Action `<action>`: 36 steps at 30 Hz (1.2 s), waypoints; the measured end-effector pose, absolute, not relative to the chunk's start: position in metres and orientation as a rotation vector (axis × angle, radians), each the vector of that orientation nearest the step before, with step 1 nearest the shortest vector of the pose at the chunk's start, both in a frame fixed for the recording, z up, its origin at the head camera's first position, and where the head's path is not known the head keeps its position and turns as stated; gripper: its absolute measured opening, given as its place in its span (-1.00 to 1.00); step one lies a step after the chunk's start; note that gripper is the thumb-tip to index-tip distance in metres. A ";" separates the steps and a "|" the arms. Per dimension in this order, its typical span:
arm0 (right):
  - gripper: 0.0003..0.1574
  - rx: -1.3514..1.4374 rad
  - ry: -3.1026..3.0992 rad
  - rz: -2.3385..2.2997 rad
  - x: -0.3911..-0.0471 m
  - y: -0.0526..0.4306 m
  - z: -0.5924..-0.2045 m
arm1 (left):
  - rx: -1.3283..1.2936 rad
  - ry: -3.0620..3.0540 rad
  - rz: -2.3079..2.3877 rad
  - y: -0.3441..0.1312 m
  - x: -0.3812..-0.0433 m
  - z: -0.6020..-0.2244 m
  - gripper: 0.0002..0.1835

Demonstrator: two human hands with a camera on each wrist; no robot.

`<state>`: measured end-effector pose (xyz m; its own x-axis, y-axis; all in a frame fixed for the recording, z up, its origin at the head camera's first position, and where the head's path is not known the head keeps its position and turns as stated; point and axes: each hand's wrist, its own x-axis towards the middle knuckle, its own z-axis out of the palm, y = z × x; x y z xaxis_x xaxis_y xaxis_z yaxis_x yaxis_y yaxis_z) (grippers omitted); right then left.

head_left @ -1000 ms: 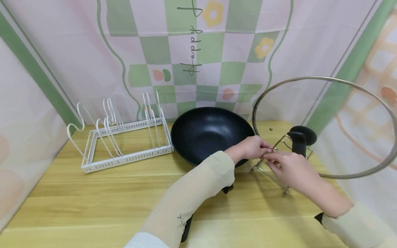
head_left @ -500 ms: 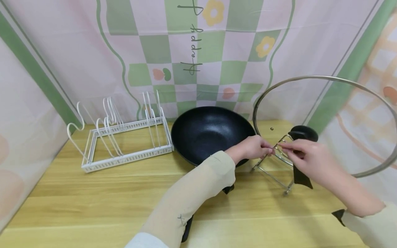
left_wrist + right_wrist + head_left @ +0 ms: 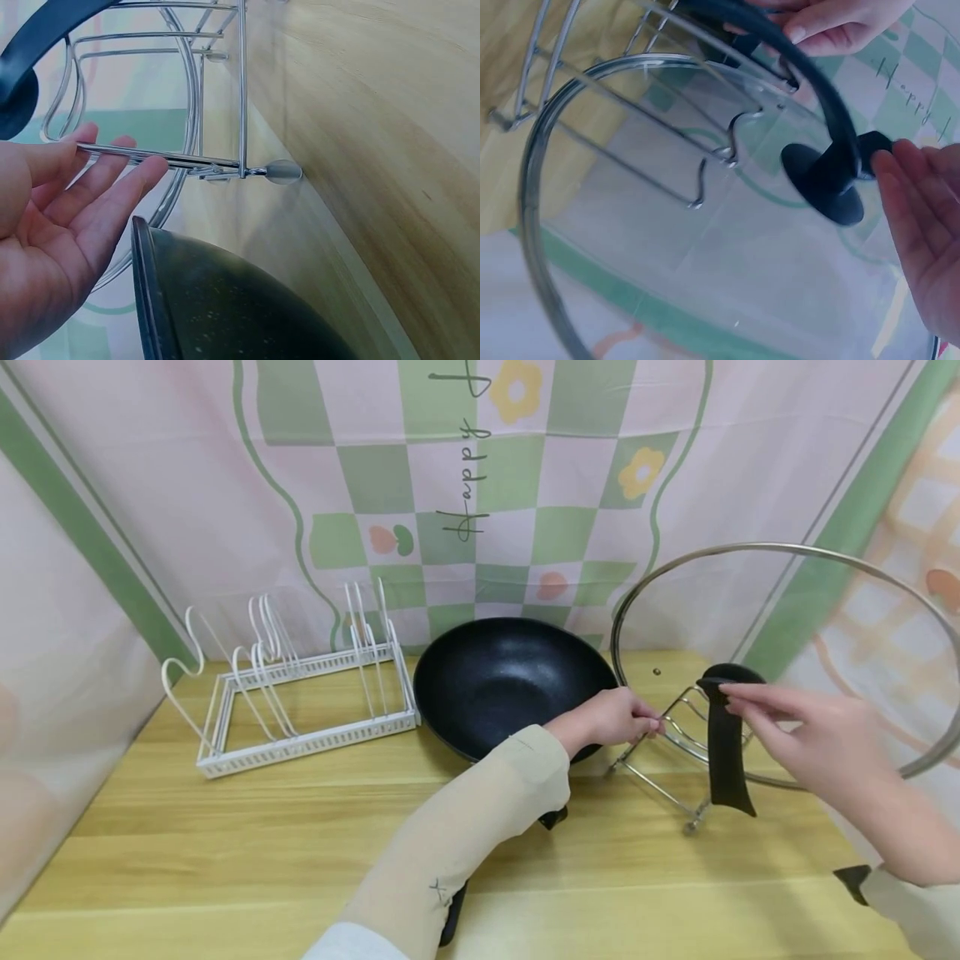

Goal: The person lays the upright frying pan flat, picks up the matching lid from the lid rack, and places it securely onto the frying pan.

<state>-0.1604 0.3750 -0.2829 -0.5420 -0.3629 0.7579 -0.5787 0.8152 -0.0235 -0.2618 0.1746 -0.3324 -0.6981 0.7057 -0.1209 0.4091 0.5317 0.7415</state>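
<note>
A large glass lid (image 3: 757, 550) with a metal rim stands on edge in a wire lid rack (image 3: 660, 793) at the right. Its black handle (image 3: 726, 752) faces me, a long curved strip over a round base. My left hand (image 3: 611, 717) pinches the rack's left wire; in the left wrist view the wire (image 3: 172, 157) lies across the fingers. With fingertips at the upper end of the lid handle, my right hand (image 3: 825, 743) pinches it; the right wrist view shows those fingers (image 3: 911, 169) at the knob's tip. A black wok (image 3: 510, 685) sits beside the rack, partly behind my left forearm.
At the left on the wooden table (image 3: 247, 852) stands a white rack (image 3: 307, 747) with upright wire dividers. The wok's handle (image 3: 453, 914) points toward me beneath my left sleeve. A patterned cloth (image 3: 510, 477) hangs behind and at both sides.
My right hand has moved right, from beside my left fingers at the rack's wire to the lid's black handle. The left hand, lid, rack and wok stay in place.
</note>
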 end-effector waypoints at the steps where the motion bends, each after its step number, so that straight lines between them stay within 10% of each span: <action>1: -0.38 0.653 -2.211 0.349 -0.159 0.377 -0.283 | 0.914 2.369 0.981 0.174 -0.262 -0.332 -0.73; 6: -0.74 0.481 -2.354 0.328 -0.155 0.385 -0.279 | 0.939 2.386 0.950 0.174 -0.262 -0.332 -0.72; 36: -0.19 0.398 -2.624 0.508 -0.161 0.370 -0.303 | 0.955 2.428 0.922 0.175 -0.261 -0.332 -0.72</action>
